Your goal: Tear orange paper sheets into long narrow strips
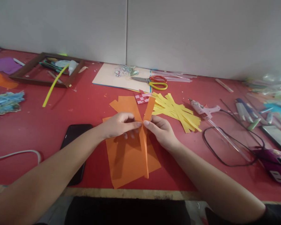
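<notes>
My left hand (120,125) pinches a sheet of orange paper (128,104) near the middle, thumb on top. My right hand (162,131) pinches a narrow orange paper strip (150,107) along the sheet's right side. Between the two thumbs the paper parts in a V at the top, while its lower part stands up as a narrow fold toward me. More orange paper (121,168) lies flat on the table underneath. Yellow paper strips (175,111) are heaped just beyond my right hand. A pink checkered woven paper piece (142,98) lies behind the orange sheet.
Scissors (152,82) rest on a pale board (107,76) at the back. On the right are a glue gun (203,109), its looped cord and a purple box (275,167). A black phone (72,137) lies under my left forearm; a brown frame (28,67) stands back left.
</notes>
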Demonstrator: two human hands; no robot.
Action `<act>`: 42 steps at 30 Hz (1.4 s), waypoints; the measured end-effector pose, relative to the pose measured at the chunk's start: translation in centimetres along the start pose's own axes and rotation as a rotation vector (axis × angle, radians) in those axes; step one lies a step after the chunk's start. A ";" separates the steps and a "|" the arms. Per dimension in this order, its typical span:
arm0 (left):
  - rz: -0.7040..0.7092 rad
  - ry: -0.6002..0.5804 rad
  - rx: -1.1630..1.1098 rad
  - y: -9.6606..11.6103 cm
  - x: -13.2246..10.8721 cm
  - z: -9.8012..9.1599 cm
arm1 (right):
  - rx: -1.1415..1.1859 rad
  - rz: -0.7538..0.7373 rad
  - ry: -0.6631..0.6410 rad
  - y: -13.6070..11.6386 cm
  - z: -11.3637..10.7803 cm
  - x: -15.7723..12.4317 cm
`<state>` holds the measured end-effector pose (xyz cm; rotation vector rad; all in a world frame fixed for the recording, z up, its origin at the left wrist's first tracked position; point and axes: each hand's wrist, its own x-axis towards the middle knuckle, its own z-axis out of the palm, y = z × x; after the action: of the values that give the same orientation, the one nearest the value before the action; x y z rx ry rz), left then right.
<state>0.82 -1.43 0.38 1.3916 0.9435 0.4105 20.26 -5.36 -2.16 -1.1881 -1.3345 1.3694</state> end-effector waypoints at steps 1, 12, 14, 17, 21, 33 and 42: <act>0.000 0.003 -0.001 -0.1 0.0 0.0 | -0.001 0.003 -0.019 -0.1 0.0 0.0; 0.006 0.019 -0.010 -0.3 0.1 -0.1 | -0.028 0.003 -0.003 0.3 0.0 0.0; 0.000 0.025 -0.017 -0.2 0.0 -0.1 | -0.034 -0.003 0.008 0.4 0.0 0.1; -0.021 0.042 -0.025 0.0 0.0 -0.1 | -0.056 -0.016 0.033 0.6 -0.1 0.2; -0.027 0.051 -0.010 0.2 0.1 -0.1 | -0.083 -0.024 0.053 0.8 -0.2 0.2; -0.003 -0.069 0.034 -0.1 -0.2 -0.1 | 0.026 -0.007 -0.006 0.3 -0.1 -0.1; 0.007 -0.031 0.003 -0.2 0.0 -0.1 | 0.021 -0.002 -0.010 0.1 0.0 -0.1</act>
<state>0.67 -1.36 0.22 1.4012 0.9140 0.3916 20.31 -5.45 -2.27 -1.1674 -1.3247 1.3860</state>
